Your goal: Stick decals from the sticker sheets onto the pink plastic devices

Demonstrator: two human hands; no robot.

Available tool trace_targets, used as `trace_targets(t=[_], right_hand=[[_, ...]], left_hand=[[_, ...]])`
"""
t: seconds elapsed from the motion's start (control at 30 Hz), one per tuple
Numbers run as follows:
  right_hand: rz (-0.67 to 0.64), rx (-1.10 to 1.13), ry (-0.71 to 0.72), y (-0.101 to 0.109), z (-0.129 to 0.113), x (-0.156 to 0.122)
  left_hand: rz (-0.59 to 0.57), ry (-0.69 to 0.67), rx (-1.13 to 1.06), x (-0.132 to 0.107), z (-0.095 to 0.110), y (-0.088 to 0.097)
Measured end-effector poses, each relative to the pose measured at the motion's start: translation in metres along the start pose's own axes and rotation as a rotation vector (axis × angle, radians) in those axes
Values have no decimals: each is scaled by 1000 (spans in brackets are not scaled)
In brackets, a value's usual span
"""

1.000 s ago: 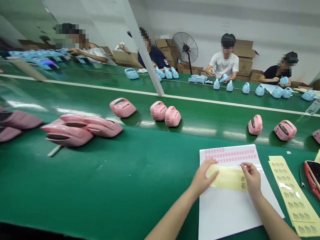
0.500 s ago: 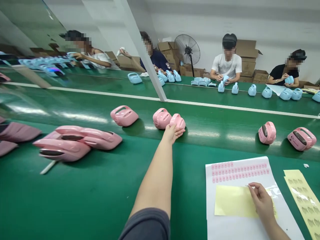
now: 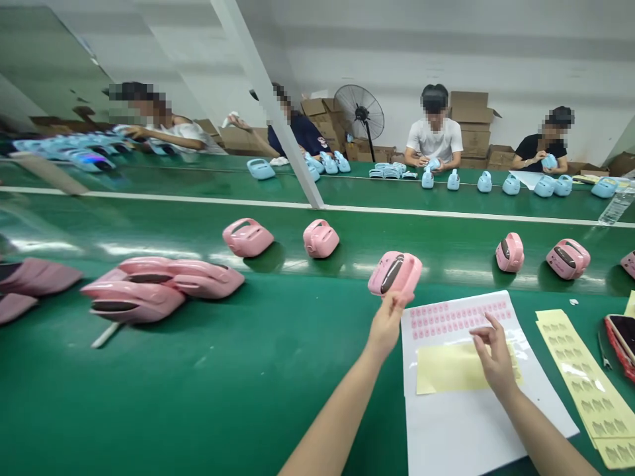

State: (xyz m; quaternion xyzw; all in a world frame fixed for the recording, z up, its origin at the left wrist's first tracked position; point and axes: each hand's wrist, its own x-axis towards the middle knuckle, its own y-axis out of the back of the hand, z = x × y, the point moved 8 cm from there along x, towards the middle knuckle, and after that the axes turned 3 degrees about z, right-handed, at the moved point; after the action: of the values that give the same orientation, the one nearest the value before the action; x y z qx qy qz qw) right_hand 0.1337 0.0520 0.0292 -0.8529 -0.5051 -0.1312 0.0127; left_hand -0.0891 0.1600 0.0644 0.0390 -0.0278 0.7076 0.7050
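A pink plastic housing with a loop handle and a dark oval window (image 3: 395, 274) is in my left hand (image 3: 385, 328), held up by its lower end above the near edge of the belt. My right hand (image 3: 496, 360) hovers over a yellow backing sheet (image 3: 446, 370), thumb and forefinger pinched together; anything between them is too small to make out. Beneath the yellow sheet lies a white sheet (image 3: 441, 430) with rows of small pink stickers (image 3: 456, 320) along its top.
Several pink housings (image 3: 321, 238) stand on the green belt (image 3: 441, 248), with more grouped at left (image 3: 143, 291). Yellow sticker strips (image 3: 570, 370) and a phone (image 3: 622, 334) lie at right. Across a white divider (image 3: 421, 215), several co-workers (image 3: 434, 135) sit by light-blue housings.
My left hand has lifted a pink housing off the belt and brought it right and nearer. My right hand has risen slightly off the yellow sheet. The view has shifted right.
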Motion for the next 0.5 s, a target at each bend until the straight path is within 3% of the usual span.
trace_targets(t=[0.17, 0.3, 0.4, 0.43, 0.5], right_hand=[[-92, 257, -19, -33, -36, 6], [-57, 394, -193, -37, -25, 2], [-10, 450, -339, -23, -12, -3], [-5, 447, -377, -18, -11, -3], [-27, 434, -444, -10, -12, -5]], left_hand=[[-119, -110, 133, -83, 1, -44], [-384, -268, 371, -120, 3, -66], [-616, -246, 366, -145, -8, -62], [-617, -216, 308, -150, -11, -56], [-433, -110, 124, -148, -18, -38]])
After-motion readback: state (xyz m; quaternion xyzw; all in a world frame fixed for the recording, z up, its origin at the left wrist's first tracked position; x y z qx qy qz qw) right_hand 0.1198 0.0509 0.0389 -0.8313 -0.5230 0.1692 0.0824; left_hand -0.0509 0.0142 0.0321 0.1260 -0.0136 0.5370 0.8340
